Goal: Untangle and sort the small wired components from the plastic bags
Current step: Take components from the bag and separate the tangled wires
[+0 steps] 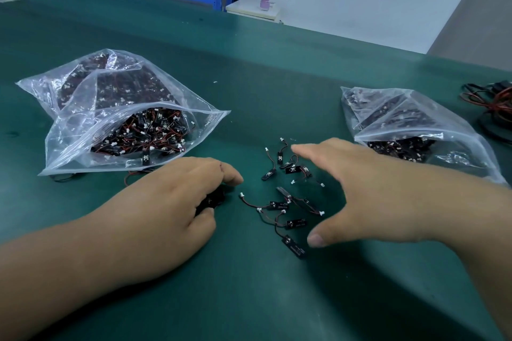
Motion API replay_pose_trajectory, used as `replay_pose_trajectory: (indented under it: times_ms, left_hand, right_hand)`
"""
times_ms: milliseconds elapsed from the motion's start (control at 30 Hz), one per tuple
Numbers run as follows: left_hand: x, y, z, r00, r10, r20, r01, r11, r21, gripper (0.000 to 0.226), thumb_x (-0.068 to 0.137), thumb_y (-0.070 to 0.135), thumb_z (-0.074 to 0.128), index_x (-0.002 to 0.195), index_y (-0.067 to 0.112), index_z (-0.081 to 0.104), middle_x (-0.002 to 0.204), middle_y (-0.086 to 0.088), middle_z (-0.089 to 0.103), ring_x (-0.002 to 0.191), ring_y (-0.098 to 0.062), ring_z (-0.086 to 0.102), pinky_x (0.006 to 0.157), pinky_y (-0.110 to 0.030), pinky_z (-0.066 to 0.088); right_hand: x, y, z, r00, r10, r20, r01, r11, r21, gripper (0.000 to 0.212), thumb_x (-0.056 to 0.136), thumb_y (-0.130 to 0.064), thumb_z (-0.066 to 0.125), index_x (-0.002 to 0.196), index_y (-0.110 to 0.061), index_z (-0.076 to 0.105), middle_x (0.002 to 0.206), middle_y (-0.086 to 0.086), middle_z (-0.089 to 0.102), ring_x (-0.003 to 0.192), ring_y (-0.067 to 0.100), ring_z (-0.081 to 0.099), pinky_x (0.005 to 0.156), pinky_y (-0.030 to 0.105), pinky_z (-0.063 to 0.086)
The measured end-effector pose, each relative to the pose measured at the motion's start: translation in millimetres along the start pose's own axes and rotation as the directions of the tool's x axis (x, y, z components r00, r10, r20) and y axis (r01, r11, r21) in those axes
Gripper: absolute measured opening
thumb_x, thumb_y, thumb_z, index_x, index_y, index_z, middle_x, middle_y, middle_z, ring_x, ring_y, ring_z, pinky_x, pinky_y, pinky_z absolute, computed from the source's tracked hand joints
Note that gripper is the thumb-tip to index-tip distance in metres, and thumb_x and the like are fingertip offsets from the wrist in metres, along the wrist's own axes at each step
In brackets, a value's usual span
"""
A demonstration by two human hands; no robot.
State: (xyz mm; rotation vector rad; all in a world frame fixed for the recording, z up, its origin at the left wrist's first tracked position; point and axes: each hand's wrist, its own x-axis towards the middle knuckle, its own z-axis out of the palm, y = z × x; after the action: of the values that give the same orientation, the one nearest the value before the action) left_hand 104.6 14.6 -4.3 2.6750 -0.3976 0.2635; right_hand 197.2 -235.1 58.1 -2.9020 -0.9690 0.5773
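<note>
1. Fingers of my left hand curl round a dark bundle.
2. My right hand hovers spread, holding nothing, over loose components on the table.
3. Left bag and right bag flank them, both full.

L hand and R hand are showing bare, w/ both forearms likewise going uncovered as far as the frame edges: L forearm at bottom left, R forearm at right. L hand is carrying a small dark mark on the index knuckle, approx. a dot, w/ skin folds showing at the thumb joint. R thumb is showing a short trimmed nail, and R fingertips are reading blurred, so no detail there.
</note>
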Motion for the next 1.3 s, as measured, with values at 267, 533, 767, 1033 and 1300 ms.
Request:
replay_pose_trajectory:
  times_ms: [267, 533, 767, 1033, 1300]
  left_hand:
    - [0.6, -0.8, 0.1, 1.000, 0.000, 0.025, 0.000, 1.000, -0.007, 0.049, 0.082, 0.021, 0.055, 0.124, 0.046, 0.048, 0.117, 0.038, 0.045, 0.116, 0.016, 0.038, 0.097, 0.002, 0.019]
    - [1.1, -0.4, 1.3, 1.000, -0.001, 0.027, 0.002, 1.000, -0.015, 0.048, 0.079, 0.027, 0.047, 0.124, 0.045, 0.050, 0.115, 0.035, 0.048, 0.116, 0.015, 0.039, 0.097, 0.002, 0.020]
    - [1.3, -1.2, 2.6, 1.000, -0.004, 0.020, 0.004, 1.000, -0.019, 0.048, 0.079, 0.026, 0.047, 0.123, 0.045, 0.051, 0.114, 0.034, 0.049, 0.116, 0.016, 0.039, 0.096, 0.003, 0.019]
    - [0.9, -2.7, 2.5, 1.000, -0.001, 0.031, 0.002, 1.000, -0.029, 0.047, 0.080, 0.025, 0.048, 0.122, 0.045, 0.052, 0.115, 0.037, 0.047, 0.116, 0.015, 0.040, 0.095, 0.003, 0.020]
    - [0.4, -1.6, 2.8, 0.999, -0.001, 0.042, 0.002, 1.000, -0.020, 0.047, 0.079, 0.023, 0.048, 0.121, 0.044, 0.053, 0.114, 0.035, 0.050, 0.116, 0.015, 0.040, 0.097, 0.002, 0.019]
  right_hand:
    - [14.8, -5.5, 17.3, 0.994, -0.100, -0.036, 0.106, 0.977, 0.186, 0.141, 0.057, -0.072, 0.079, 0.144, -0.051, -0.030, 0.153, -0.038, -0.011, 0.144, -0.011, -0.011, 0.122, 0.026, -0.001]
    - [28.0, 1.5, 37.6, 0.978, -0.202, -0.055, 0.208, 0.968, 0.139, 0.144, 0.050, -0.081, 0.077, 0.146, -0.051, -0.026, 0.154, -0.036, -0.019, 0.121, -0.028, -0.036, 0.117, 0.025, -0.019]
    - [44.3, 15.2, 51.9, 0.912, -0.047, -0.407, 0.324, 0.692, 0.646, 0.143, 0.042, -0.081, 0.080, 0.152, -0.052, -0.005, 0.159, -0.024, 0.024, 0.140, -0.013, 0.027, 0.119, 0.030, 0.025]
    - [46.3, 29.4, 49.1, 0.925, -0.109, -0.365, 0.342, 0.660, 0.668, 0.147, 0.041, -0.069, 0.090, 0.154, -0.051, -0.003, 0.159, -0.029, 0.022, 0.141, -0.013, 0.026, 0.120, 0.033, 0.026]
    - [41.8, 15.4, 52.3, 0.945, -0.105, -0.309, 0.235, 0.875, 0.422, 0.143, 0.039, -0.081, 0.080, 0.143, -0.065, -0.017, 0.161, -0.033, 0.007, 0.147, -0.010, 0.010, 0.123, 0.036, 0.021]
